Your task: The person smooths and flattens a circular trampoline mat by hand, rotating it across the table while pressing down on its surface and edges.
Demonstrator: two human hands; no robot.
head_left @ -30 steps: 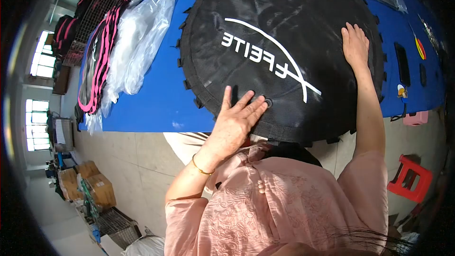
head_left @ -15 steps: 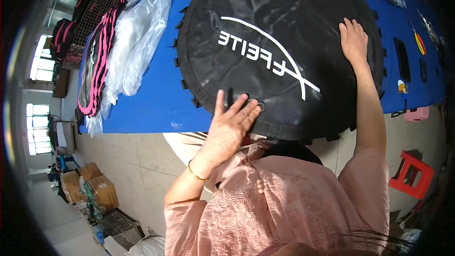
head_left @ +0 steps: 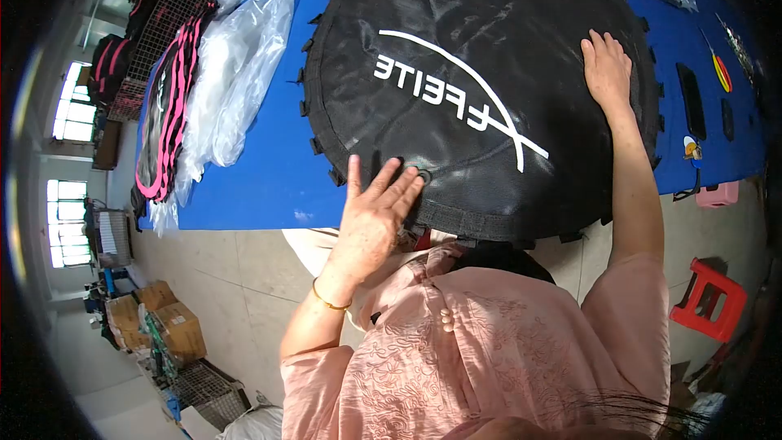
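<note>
A large round black mat [head_left: 456,0], like a trampoline mat, lies on the blue table [head_left: 236,205]. Small black tabs line its edge, and white upside-down lettering with a curved white line is on its face. My left hand [head_left: 368,224], a bangle at its wrist, rests on the near left rim with fingers spread. Its fingertips are beside a small dark ring [head_left: 424,176] on the mat. Flat on the right side of the mat lies my right hand [head_left: 608,73], fingers stretched out. Neither hand grips anything.
Clear plastic bags [head_left: 244,81] and black-and-pink pieces [head_left: 167,114] lie at the table's left. On the right are a black phone-like object [head_left: 691,102], a red-and-yellow tool [head_left: 722,73] and a small tag [head_left: 691,149]. A red stool [head_left: 709,300] and cardboard boxes [head_left: 177,330] stand on the floor.
My left hand has slid a little to the left along the near rim of the mat. My right hand and the mat have hardly moved.
</note>
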